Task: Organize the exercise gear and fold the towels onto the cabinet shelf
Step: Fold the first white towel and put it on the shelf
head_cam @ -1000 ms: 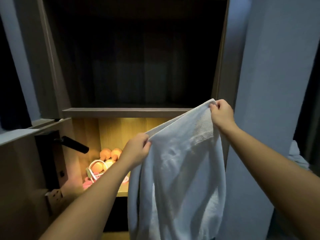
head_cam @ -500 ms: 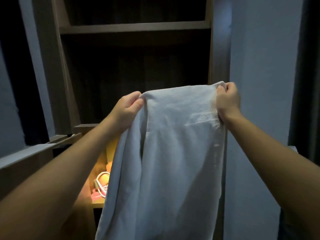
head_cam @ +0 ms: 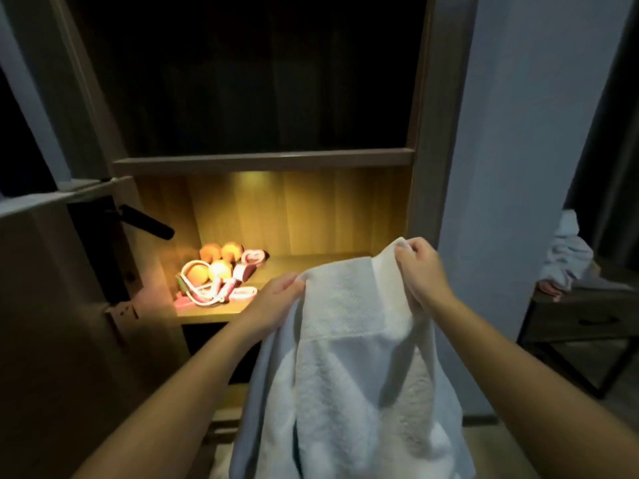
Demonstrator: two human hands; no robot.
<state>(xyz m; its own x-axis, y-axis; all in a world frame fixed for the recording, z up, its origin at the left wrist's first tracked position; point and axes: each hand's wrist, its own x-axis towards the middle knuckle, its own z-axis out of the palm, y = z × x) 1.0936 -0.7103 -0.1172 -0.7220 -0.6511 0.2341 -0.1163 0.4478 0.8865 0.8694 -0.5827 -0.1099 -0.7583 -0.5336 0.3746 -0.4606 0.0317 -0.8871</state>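
We hold the white towel (head_cam: pixel 349 357) by its top corners, left hand (head_cam: pixel 276 302) and right hand (head_cam: pixel 420 267) pinching, before the lit shelf (head_cam: pixel 311 264); folding comes next.

I see a white towel (head_cam: pixel 349 375), with a woven band of small raised dots across its upper end and plain looped pile below. The shelf (head_cam: pixel 297 265) is wood-grain, amber under its light. At its left end the gear (head_cam: pixel 218 278) is orange, pink and white. The door handle (head_cam: pixel 148 223) is black, the wall (head_cam: pixel 518 167) pale blue-grey, the side table (head_cam: pixel 581 319) dark brown with black legs.
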